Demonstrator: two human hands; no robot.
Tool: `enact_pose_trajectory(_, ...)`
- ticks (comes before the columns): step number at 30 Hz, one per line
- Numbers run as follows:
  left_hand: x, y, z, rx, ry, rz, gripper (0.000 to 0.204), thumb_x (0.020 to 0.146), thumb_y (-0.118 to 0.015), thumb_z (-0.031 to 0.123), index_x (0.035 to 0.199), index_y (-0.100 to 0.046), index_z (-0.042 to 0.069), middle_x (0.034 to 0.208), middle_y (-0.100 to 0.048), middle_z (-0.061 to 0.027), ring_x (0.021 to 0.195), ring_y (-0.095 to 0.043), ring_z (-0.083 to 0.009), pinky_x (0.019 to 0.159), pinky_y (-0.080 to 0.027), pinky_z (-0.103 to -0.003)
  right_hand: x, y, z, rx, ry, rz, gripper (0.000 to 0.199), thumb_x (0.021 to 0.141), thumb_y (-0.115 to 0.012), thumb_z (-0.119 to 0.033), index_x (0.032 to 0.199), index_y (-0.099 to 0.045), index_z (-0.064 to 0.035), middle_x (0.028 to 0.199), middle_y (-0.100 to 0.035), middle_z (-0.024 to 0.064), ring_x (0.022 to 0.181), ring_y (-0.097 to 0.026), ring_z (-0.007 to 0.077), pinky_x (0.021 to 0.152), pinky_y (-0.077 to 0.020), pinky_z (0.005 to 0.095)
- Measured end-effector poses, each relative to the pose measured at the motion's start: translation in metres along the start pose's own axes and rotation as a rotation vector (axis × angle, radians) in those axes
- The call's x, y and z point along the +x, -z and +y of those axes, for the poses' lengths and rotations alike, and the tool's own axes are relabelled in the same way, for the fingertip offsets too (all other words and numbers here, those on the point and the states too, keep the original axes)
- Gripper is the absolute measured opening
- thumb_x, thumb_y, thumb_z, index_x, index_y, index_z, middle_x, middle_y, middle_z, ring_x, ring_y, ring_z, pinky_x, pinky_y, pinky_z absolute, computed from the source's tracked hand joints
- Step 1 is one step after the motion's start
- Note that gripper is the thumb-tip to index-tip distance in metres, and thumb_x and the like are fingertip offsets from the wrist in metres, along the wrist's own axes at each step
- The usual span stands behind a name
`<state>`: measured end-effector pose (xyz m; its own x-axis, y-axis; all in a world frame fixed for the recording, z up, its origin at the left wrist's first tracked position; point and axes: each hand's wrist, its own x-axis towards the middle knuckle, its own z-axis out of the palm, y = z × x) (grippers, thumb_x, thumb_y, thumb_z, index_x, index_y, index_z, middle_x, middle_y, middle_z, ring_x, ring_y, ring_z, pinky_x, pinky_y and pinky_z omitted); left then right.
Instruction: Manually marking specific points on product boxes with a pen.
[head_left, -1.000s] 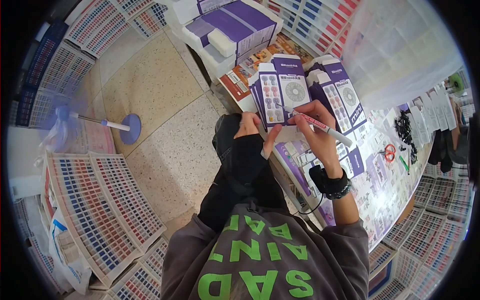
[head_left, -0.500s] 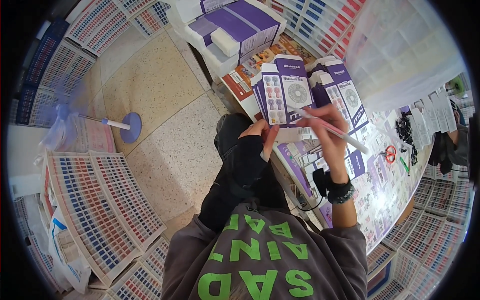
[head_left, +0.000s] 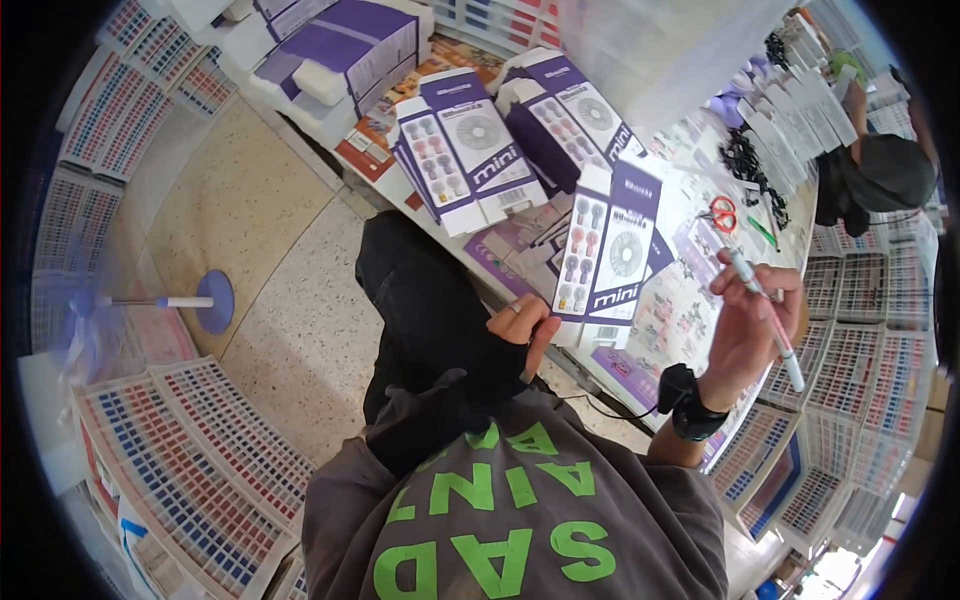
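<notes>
My left hand (head_left: pixel 522 330), in a dark sleeve with a ring on one finger, closes on the lower left corner of a flattened purple-and-white carton (head_left: pixel 628 255). This carton carries pictures of small fans and lies slanted over the table's near edge. To the right of it, my right hand (head_left: pixel 752 318) is raised, with a slim white-and-red pen (head_left: pixel 768 310) held across its fingers. A black band circles that wrist. Beyond my left hand lies a stack of similar flat cartons (head_left: pixel 480 135), and a second pile (head_left: pixel 585 100) lies to its right.
Red-handled scissors (head_left: pixel 722 214) and a green pen (head_left: pixel 763 234) lie on the table's right side, near tangled black cords (head_left: pixel 742 160). A purple-and-white box (head_left: pixel 345 50) stands far left. Another person's dark-sleeved arm (head_left: pixel 885 175) is at right. A round-based purple stand (head_left: pixel 216 302) is on the floor.
One carton now lies apart, right of the stack, with my left hand at its corner. My right hand moved right, away from the cartons, with the pen. The view has shifted right.
</notes>
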<state>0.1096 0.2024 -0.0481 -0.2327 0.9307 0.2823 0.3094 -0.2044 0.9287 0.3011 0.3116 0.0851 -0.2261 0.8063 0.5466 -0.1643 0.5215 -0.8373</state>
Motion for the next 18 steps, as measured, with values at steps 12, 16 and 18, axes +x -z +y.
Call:
enact_pose_trajectory(12,0.044,0.024,-0.027,0.461,-0.054,0.251,0.036,0.077,-0.079,0.022,0.09,-0.049,0.007,0.082,-0.054,-0.0108,0.07,-0.058,-0.0297,0.059,-0.047,-0.036,0.028,-0.094,0.061,-0.051,-0.461,-0.236,0.013,0.091,-0.059,-0.009,0.098,-0.056,0.0024,0.083,-0.066,0.0091,0.082,-0.065,0.0168,0.086,-0.0493,0.031)
enact_pose_trajectory(16,0.067,0.065,-0.027,0.638,-0.019,0.603,0.043,0.075,-0.082,0.021,0.096,-0.048,0.005,0.079,-0.055,-0.008,0.064,-0.058,-0.0213,0.054,-0.045,-0.031,0.035,-0.133,0.107,-0.007,-0.41,-0.412,0.013,0.089,-0.062,-0.003,0.099,-0.058,0.0029,0.084,-0.067,0.0083,0.085,-0.066,0.0134,0.077,-0.05,0.0236)
enact_pose_trajectory(18,0.072,0.073,-0.04,0.14,0.268,0.53,0.043,0.075,-0.081,0.014,0.102,-0.048,0.003,0.072,-0.056,-0.0044,0.062,-0.058,-0.0128,0.055,-0.044,-0.025,0.036,-0.147,0.127,-0.028,-0.398,-0.451,0.013,0.088,-0.064,-0.003,0.098,-0.058,0.0029,0.083,-0.066,0.0076,0.082,-0.065,0.0121,0.074,-0.0502,0.0234)
